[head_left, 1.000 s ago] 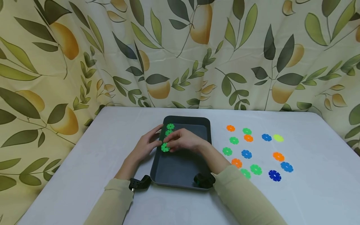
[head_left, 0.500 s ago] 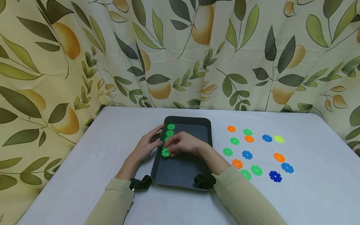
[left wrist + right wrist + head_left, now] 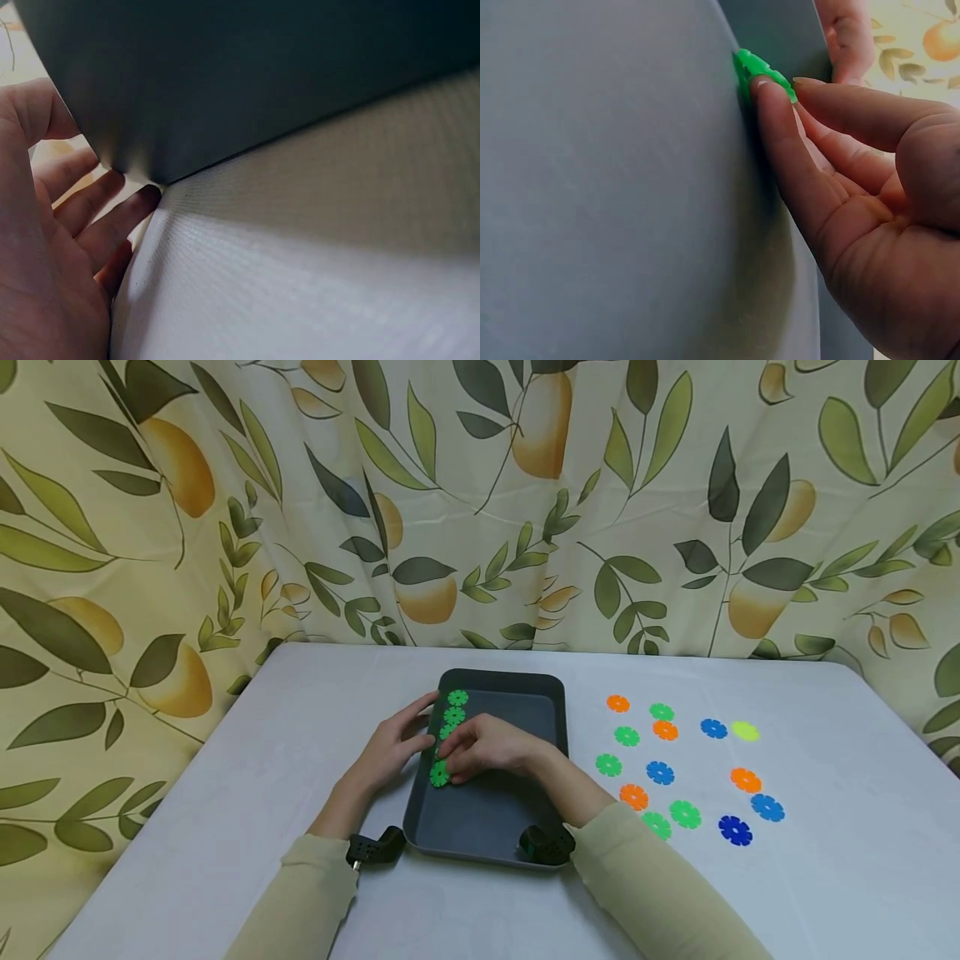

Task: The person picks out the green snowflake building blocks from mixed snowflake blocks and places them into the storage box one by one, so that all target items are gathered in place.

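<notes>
A dark grey tray lies on the white table. Three green notched discs sit in a row along the tray's left side. Just nearer than them, my right hand pinches another green disc low against the tray floor. In the right wrist view, this disc shows at my fingertips, touching the tray floor. My left hand rests straight fingers on the tray's left rim. The left wrist view shows those fingers against the tray's outer wall.
Several loose discs lie on the table right of the tray: orange, green, blue and one yellow. A leaf-print curtain hangs behind the table. Black wrist cameras sit by the tray's near edge.
My right hand has drawn the green disc a little nearer along the tray's left side and lower. The left hand has stayed on the rim.
</notes>
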